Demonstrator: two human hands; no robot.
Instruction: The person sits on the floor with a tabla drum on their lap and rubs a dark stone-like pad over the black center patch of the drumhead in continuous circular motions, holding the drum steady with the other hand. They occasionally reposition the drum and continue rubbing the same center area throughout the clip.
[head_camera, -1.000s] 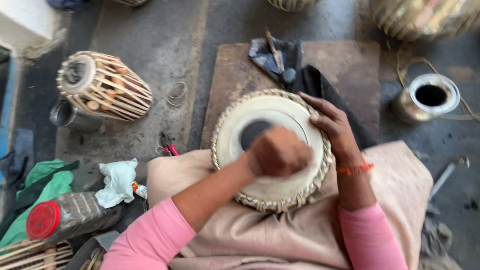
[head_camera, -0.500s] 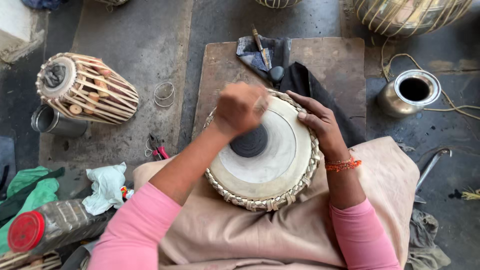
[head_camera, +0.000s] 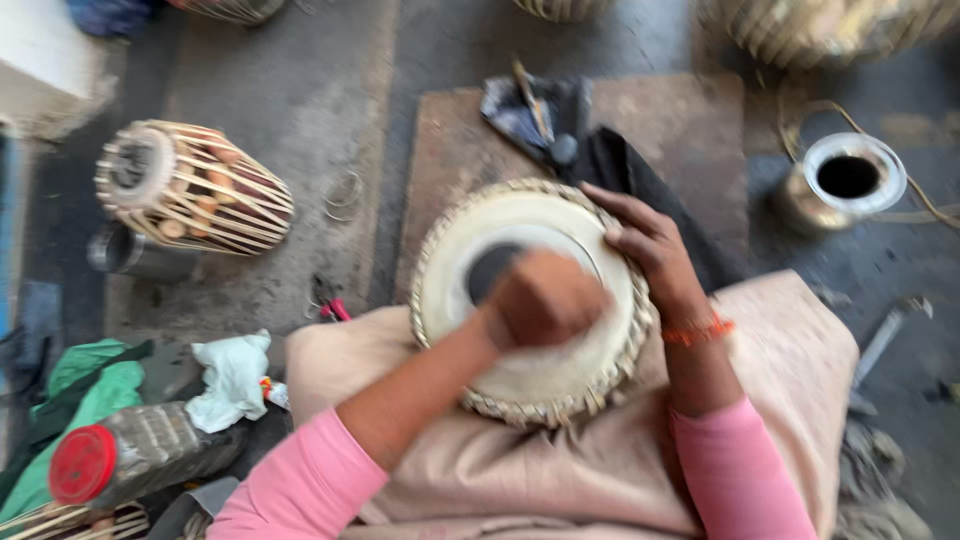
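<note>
From above, the drum sits in the person's lap on a beige cloth, and the left hand is balled into a fist, pressed on the pale skin beside the dark centre patch, which looks like the rubbing or working of the drumhead; whether it grips anything I cannot tell. The right hand lies open, fingers spread on the far rim to steady it, so the next stroke likely needs that hold firm. On the floor, a metal pot stands open, its inside dark, and a plastic bottle with a red cap lies on its side.
</note>
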